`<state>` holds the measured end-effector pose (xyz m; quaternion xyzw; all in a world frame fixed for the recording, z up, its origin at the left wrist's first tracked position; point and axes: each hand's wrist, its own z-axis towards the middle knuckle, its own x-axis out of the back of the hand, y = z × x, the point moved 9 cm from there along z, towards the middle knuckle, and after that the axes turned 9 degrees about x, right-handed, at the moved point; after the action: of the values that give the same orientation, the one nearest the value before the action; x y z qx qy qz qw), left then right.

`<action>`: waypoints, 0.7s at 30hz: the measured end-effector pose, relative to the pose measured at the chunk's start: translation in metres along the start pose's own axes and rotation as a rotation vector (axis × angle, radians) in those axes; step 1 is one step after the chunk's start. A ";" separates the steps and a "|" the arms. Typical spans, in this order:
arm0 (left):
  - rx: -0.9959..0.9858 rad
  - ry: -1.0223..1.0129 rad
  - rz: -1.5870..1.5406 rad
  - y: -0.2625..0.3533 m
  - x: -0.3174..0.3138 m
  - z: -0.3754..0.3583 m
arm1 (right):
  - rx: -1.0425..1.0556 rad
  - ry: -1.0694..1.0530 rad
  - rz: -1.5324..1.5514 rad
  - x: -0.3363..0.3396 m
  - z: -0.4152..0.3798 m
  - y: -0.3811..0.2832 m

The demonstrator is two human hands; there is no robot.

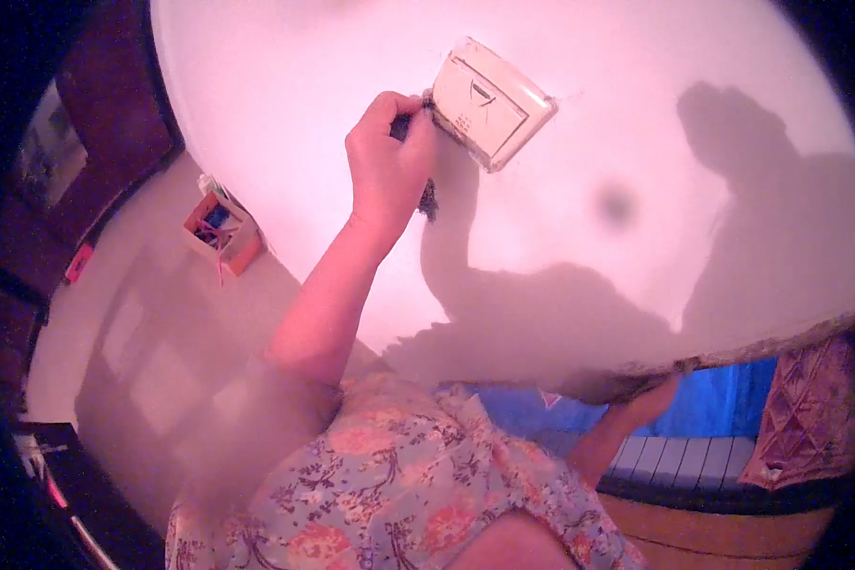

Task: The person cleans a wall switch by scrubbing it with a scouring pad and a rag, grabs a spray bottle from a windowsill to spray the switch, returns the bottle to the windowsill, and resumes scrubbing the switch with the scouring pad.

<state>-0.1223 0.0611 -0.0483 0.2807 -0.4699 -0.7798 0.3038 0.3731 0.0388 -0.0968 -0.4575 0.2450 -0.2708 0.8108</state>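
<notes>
My left hand (389, 157) is closed around a dark, fuzzy scrap that looks like a cloth or scouring pad (427, 202). Part of the scrap hangs below my fingers, and a bit sticks out past the fingertips. Those fingertips press at the left edge of a cream rectangular plate (489, 104), which is tilted in view and fixed to a broad white surface (560, 209). Dark grime lines the plate's edge beside my fingers. At the lower right, my right hand (651, 399) is by the white surface's lower edge; its fingers are in shadow and hard to make out.
A small box (228, 233) with blue and pink items stands at the left on the pale floor (142, 285). Blue material (712, 399), a grey slatted strip (679, 461) and a brownish patterned cloth (807, 408) are at the lower right. Shadows fall across the white surface.
</notes>
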 end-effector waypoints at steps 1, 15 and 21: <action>0.031 0.011 -0.036 -0.003 0.000 0.000 | 0.016 0.002 -0.030 0.001 0.000 -0.001; -0.178 -0.073 0.076 0.009 -0.018 -0.039 | -0.035 0.002 0.065 0.001 -0.008 0.010; -0.088 -0.057 0.029 -0.005 -0.022 -0.040 | 0.038 -0.049 -0.039 0.010 0.002 0.023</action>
<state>-0.0797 0.0563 -0.0656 0.2380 -0.4477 -0.8028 0.3138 0.3865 0.0434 -0.1171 -0.4530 0.2108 -0.2798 0.8198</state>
